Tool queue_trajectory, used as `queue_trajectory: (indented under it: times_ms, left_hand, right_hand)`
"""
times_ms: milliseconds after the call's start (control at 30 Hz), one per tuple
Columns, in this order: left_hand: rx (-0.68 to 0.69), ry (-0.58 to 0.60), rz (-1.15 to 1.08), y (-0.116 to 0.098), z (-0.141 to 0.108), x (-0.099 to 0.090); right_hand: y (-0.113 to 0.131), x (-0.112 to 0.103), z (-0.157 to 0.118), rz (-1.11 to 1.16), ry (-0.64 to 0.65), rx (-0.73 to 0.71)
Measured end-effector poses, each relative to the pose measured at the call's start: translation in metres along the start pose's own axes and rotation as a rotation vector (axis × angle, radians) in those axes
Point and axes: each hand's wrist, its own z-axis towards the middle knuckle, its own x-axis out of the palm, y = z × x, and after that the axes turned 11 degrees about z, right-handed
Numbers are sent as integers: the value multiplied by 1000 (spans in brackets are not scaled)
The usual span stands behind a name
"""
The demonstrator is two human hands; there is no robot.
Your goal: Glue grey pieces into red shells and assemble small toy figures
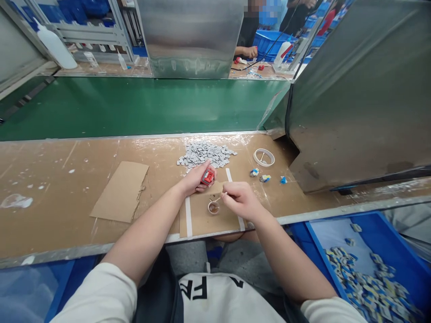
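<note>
My left hand (195,178) is closed around a small red plastic part (208,176) with a dark edge, its hollow side facing up. In my right hand (241,199) a thin pale stick (218,198) is pinched, its tip pointing down at a small round cup (213,208). The cup holds a brownish, clear-looking liquid and stands on a cardboard mat (198,220) fixed with white tape strips. Whether the stick touches the liquid, I cannot tell. Just beyond my left hand lies a heap of small flat grey pieces (204,152).
To the right lie a tape roll (257,158), small blue-and-yellow parts (265,178) and a blue piece (283,180). A loose cardboard sheet (117,193) is on the left. Behind runs a green belt (134,107). A blue bin (373,220) of parts stands lower right; a co-worker's hand (249,52) shows beyond.
</note>
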Motion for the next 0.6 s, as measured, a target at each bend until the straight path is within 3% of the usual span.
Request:
queue_trajectory:
  times_ms: [100, 333, 500, 600]
  left_hand:
    - [-12, 0, 6, -1, -1, 0]
    - [-21, -3, 3, -2, -1, 1]
    - [-26, 1, -6, -2, 0, 0]
    - [-28, 8, -6, -2, 0, 0]
  right_hand:
    - [-7, 4, -9, -50, 93, 59]
    - [-11, 9, -10, -120, 147, 85]
    - [-12, 10, -10, -102, 124, 64]
    - [-11, 6, -9, 7, 13, 54]
